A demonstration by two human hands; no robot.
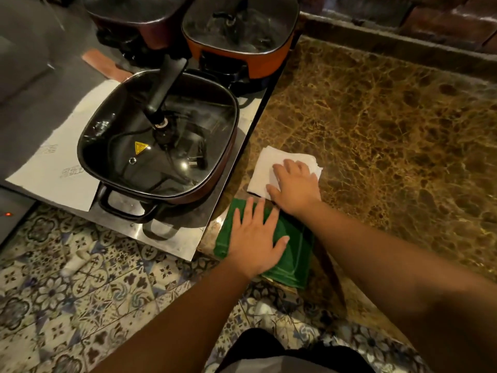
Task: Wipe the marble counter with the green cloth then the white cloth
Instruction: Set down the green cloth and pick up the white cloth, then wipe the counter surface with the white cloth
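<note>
at the near left corner of the marble tabletop (390, 117), two folded cloths lie side by side, close to touching. the green cloth (293, 254) sits at the very corner, nearest the person, with one edge reaching the tabletop's front rim. the white cloth (266, 168) lies just beyond it, farther from the person.

the left hand (255, 238) rests flat on the green cloth, fingers (251, 211) straight and spread apart, palm down, gripping nothing. the right hand (295, 187) rests flat on the white cloth, fingers straight and slightly apart, pointing left and away; no pinch or curl is visible on either hand.

both cloths are directly under their hands, so no reach is needed. the task starts with the green cloth, so the left hand is the working hand for the coming stroke. the unwiped marble extends to the right and away from both hands. a stroke of the green cloth in that direction meets the right hand and the white cloth first; judgement: the white cloth should be held aside or lifted clear.

to the left, on a steel surface (174, 238), stands a square pot with a glass lid (158, 138); an orange pot (242, 36) stands behind it.
</note>
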